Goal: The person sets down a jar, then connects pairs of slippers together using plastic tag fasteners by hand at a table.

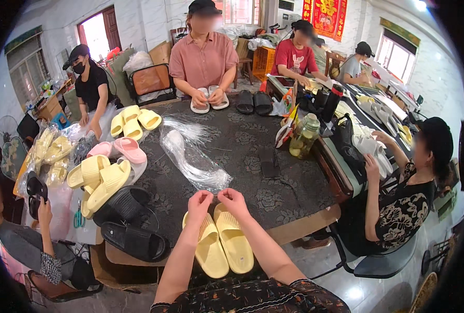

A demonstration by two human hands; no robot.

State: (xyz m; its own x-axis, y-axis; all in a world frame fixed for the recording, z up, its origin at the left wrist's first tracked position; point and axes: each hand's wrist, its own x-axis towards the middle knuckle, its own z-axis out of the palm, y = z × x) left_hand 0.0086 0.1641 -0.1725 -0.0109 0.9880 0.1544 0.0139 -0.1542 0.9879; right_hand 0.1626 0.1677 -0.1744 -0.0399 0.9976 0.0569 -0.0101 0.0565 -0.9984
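**Unclear around the dark table (273, 211)**

Cannot identify anything pinched by left hand (200, 201) or right hand (233, 202) at table's near edge, nor read label (242, 259) on yellow slipper (237, 242) there. Blurs faces (205, 20); cuts off person (21, 245) left of table.

I get a bright, mostly sharp feed: daylight whitens the back window (245, 11) and the right-hand window (397, 56), a ceiling lamp (420, 5) glares, the polished floor (354, 292) throws back bright spots, and the fisheye bows straight edges toward its black rim
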